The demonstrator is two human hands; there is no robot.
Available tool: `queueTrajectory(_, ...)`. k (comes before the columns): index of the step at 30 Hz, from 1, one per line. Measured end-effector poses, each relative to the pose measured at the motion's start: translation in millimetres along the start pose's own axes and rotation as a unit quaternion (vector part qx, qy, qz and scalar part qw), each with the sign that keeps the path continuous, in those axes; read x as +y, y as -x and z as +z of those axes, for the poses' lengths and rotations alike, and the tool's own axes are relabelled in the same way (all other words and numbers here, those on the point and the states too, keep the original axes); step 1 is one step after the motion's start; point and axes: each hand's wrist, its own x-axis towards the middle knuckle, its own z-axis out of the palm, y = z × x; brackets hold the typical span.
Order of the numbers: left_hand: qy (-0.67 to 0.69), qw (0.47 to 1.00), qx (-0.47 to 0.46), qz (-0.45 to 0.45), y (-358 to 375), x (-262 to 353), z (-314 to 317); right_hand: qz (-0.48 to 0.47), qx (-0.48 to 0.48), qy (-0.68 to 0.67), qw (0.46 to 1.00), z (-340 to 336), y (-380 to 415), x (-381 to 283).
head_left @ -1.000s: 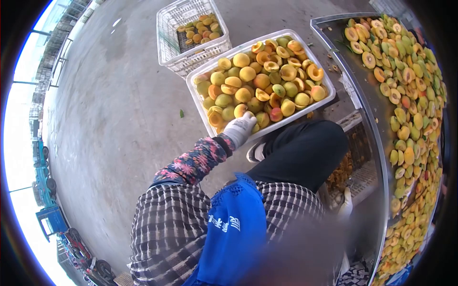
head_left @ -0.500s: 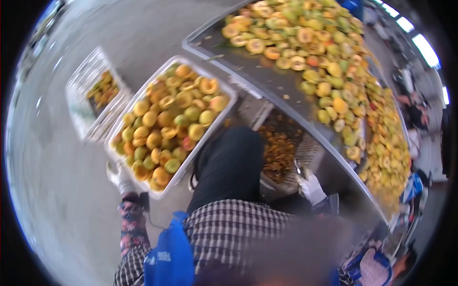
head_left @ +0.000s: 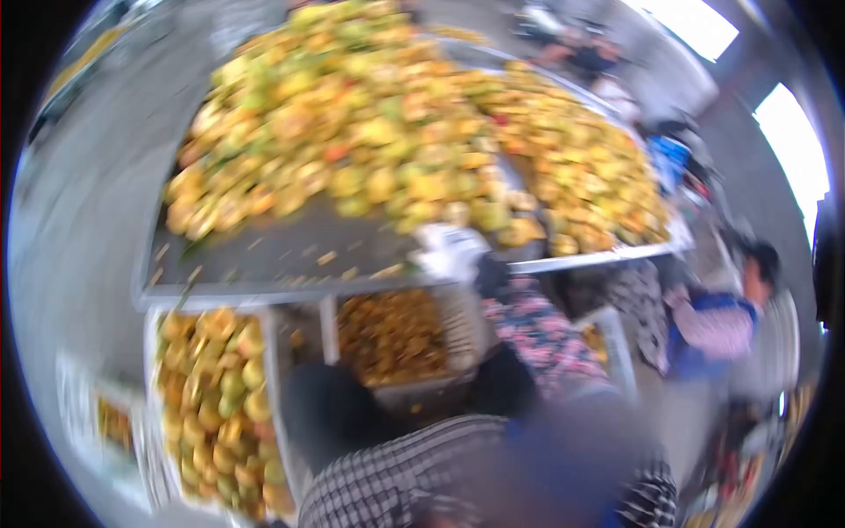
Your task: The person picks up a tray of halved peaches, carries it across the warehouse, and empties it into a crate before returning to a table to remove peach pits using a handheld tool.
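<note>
My right hand [head_left: 451,253], in a white glove, reaches over the near edge of a metal-rimmed table [head_left: 290,268]. It is at the front of a large heap of halved yellow peach-like fruit [head_left: 352,114]. Motion smears its fingers, so I cannot make out what they hold, if anything. A floral sleeve [head_left: 546,339] covers that arm. My left hand is out of view. Below the table edge, between my knees, a crate [head_left: 330,330] holds brown-orange scraps [head_left: 396,334].
To the left stands a white crate [head_left: 273,387] of whole and cut fruit [head_left: 220,396], with another crate [head_left: 79,422] beyond it. A second fruit heap [head_left: 581,167] lies right of a divider. A co-worker [head_left: 717,321] sits at the right.
The view has swung right toward the table. My right hand has moved from beside the scrap crate up to the fruit heap; the metal tool seen in it is indistinct now. My left hand has left view.
</note>
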Motion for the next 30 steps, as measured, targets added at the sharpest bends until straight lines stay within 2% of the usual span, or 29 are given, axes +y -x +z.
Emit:
queueTrajectory(4,-0.11,0.988,-0.107,-0.013,-42,17,113,0.049,-0.036,-0.044,0.997,-8,-15,-13)
queueTrajectory(7,-0.172,0.974,-0.147,-0.006,-61,18,164,0.091,-0.064,0.012,0.994,-10,-25,-24)
queueTrajectory(9,-0.199,0.968,-0.154,0.002,-72,18,184,0.056,0.018,0.071,0.996,7,-26,-22)
queueTrajectory(11,-0.225,0.962,-0.153,0.008,-81,16,195,0.019,0.031,0.049,0.998,4,-34,-33)
queueTrajectory(18,-0.297,0.948,-0.111,0.03,-102,20,201,-0.13,-0.059,-0.065,0.988,26,-76,-101)
queueTrajectory(22,-0.329,0.941,-0.063,0.034,-115,23,173,-0.09,-0.167,-0.116,0.975,34,-93,-133)
queueTrajectory(24,-0.343,0.938,-0.024,0.034,-124,24,135,-0.073,-0.238,-0.158,0.955,25,-101,-150)
queueTrajectory(26,-0.363,0.931,0.03,0.033,-124,22,75,-0.141,-0.173,-0.101,0.969,40,-103,-162)
queueTrajectory(27,-0.379,0.923,0.059,0.033,-114,17,42,-0.12,-0.21,-0.073,0.968,26,-110,-172)
queueTrajectory(28,-0.396,0.913,0.092,0.028,-98,14,7,-0.059,-0.259,-0.06,0.962,7,-121,-185)
queueTrajectory(29,-0.416,0.901,0.121,0.023,-78,12,-22,-0.051,-0.196,-0.11,0.973,25,-120,-183)
queueTrajectory(30,-0.433,0.889,0.149,0.017,-56,9,-43,0.005,-0.151,-0.145,0.978,37,-116,-186)
